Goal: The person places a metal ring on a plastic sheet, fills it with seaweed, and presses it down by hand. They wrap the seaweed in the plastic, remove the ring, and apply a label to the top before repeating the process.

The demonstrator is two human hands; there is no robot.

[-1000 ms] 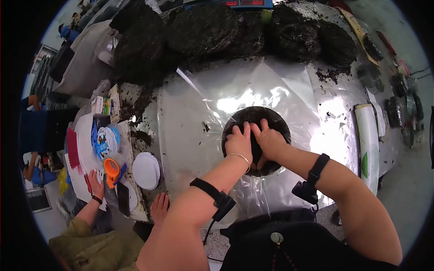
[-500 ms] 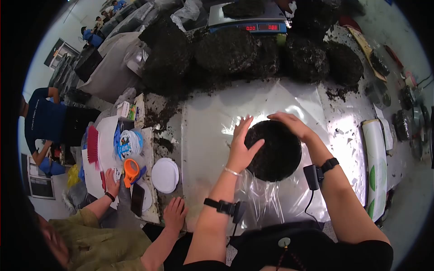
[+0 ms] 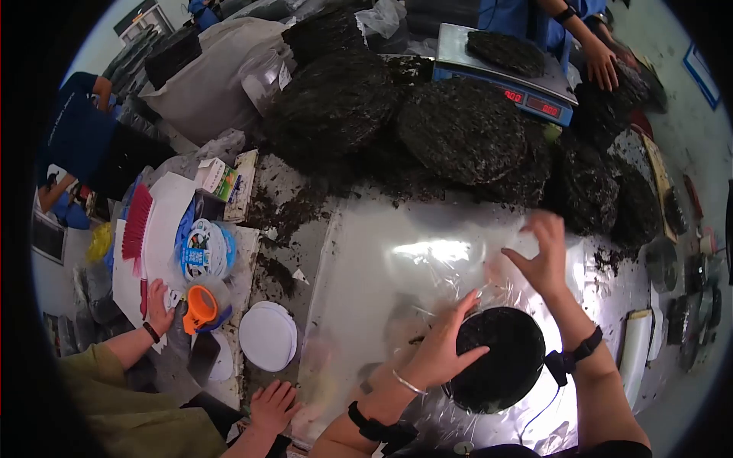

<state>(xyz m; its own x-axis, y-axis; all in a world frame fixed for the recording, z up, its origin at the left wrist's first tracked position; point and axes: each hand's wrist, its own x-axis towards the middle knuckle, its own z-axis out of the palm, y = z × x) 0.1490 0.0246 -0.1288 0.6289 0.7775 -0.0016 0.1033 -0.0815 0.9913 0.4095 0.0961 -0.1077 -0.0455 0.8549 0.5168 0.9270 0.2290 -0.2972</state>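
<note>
A round, dark, flat disc [image 3: 500,362] lies on clear plastic film [image 3: 359,259] near the front edge of the table. At the disc's left edge is my left hand [image 3: 447,347], fingers apart, the thumb over its top. My right hand [image 3: 540,256] is raised beyond the disc, fingers spread and slightly blurred, with nothing in it. Large dark discs [image 3: 462,130] stand in a row behind the film. Another disc [image 3: 504,52] rests on a scale [image 3: 565,84] with a red display.
Left of the film are round white discs [image 3: 267,336], orange tape [image 3: 201,307], a tub [image 3: 206,252], a red brush [image 3: 137,221] and a small box [image 3: 216,179]. A co-worker's hand [image 3: 273,408] rests nearby. Another person's hand [image 3: 601,62] is beside the scale. A white roll [image 3: 635,351] lies right.
The view has shifted, so the dark disc appears lower. My right hand has lifted off the disc and moved away from me. Another person's arms now show by the scale.
</note>
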